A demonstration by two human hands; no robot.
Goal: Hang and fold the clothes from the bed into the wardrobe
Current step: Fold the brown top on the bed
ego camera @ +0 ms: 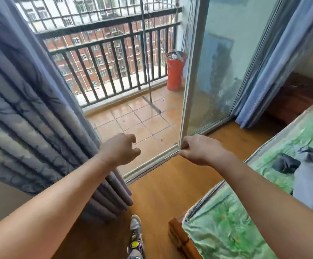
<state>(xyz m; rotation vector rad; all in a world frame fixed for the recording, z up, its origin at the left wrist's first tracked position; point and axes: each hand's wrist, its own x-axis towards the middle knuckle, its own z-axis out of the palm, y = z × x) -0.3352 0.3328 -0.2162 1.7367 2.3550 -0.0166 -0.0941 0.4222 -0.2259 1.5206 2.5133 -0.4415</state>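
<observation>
Right hand (198, 150) pinching smooth door frame (186, 101), left hand (121, 149) curled empty

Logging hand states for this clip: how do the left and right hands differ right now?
The left hand hangs in the air, fingers loosely curled, holding nothing; the right hand pinches the edge of the sliding door frame. The left is near the curtain, the right nearer the bed. Both are bare and outstretched.

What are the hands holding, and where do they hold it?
The right hand grips the sliding glass door by the lower edge of its frame. The left hand holds nothing; its fingers curl loosely in the air.
</observation>
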